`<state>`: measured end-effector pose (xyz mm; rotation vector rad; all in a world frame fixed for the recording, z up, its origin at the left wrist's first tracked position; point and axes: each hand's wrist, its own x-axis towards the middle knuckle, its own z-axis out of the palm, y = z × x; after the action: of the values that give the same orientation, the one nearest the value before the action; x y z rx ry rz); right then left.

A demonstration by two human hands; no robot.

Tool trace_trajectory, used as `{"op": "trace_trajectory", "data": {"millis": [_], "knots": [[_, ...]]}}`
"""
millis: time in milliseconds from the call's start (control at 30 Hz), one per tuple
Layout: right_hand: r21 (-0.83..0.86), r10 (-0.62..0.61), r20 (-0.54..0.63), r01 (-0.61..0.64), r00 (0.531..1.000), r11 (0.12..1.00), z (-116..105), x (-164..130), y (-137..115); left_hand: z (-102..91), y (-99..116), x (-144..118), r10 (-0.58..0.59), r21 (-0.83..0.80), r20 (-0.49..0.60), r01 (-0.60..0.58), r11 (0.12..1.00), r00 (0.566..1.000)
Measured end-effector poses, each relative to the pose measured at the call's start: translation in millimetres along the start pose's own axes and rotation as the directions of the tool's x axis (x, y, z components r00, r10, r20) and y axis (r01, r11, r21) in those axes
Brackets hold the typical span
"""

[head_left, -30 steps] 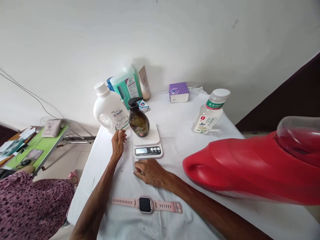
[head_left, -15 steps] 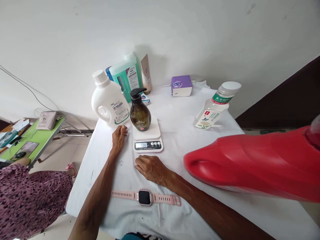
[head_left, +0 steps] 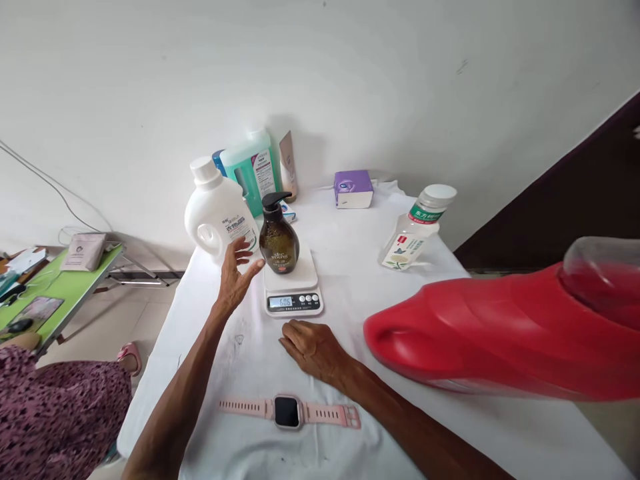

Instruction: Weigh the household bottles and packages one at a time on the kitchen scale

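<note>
A pink watch [head_left: 287, 411] lies flat on the white bench [head_left: 350, 267], closest to the person. Its strap runs left to right. Just past it, the right hand [head_left: 313, 347] rests palm down on the cloth, holding nothing. To the right, a big red jug [head_left: 500, 333] lies close to the camera.

Next comes the scale [head_left: 293, 290]. The brown bottle [head_left: 279, 240] stands on its plate, straight up. Its long way runs bottom to top, and the black pump spout points right. The screen shows a number, about 606.

The left hand [head_left: 234, 275] has changed. Half a second ago it lay flat on the bench beside the scale. Now it is lifted, fingers spread wide, thumb toward the bottle, almost touching it. The grip is wide open and holds nothing. It looks like the weighing is done and the hand is going for the bottle.

Behind the hand stands a white jug [head_left: 216, 213], then a green jug [head_left: 250, 170] by the wall. Farther right are a purple box [head_left: 353, 189] and a clear bottle [head_left: 415, 230].
</note>
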<state>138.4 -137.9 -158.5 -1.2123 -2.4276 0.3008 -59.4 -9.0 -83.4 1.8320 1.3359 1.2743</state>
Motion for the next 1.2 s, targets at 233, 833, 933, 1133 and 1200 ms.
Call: {"op": "trace_trajectory", "data": {"millis": [233,833,933,1133,1200], "knots": [[0.021,0.038,0.065,-0.039,0.997,0.999,0.2,1.1,-1.7,20.0,61.6,42.3,0.093,0.261,0.175,-0.137,0.955,0.98],[0.126,0.056,0.129,-0.072,0.99,0.989,-6.5,2.5,-0.6,73.2,51.1,172.3,0.037,0.471,-0.146,0.037,0.881,0.989],[0.133,0.056,0.112,-0.07,0.992,0.989,-4.1,2.9,0.1,85.8,28.6,182.1,-0.05,0.399,-0.227,0.14,0.906,0.973],[0.142,0.059,0.082,-0.07,0.995,0.987,3.3,1.9,1.4,97.8,-0.3,197.2,-0.081,0.316,-0.307,0.182,0.931,0.948],[0.14,0.057,0.068,-0.066,0.996,0.988,4.8,1.5,1.8,102.4,-4.5,201.2,-0.082,0.29,-0.344,0.188,0.938,0.936]]}}
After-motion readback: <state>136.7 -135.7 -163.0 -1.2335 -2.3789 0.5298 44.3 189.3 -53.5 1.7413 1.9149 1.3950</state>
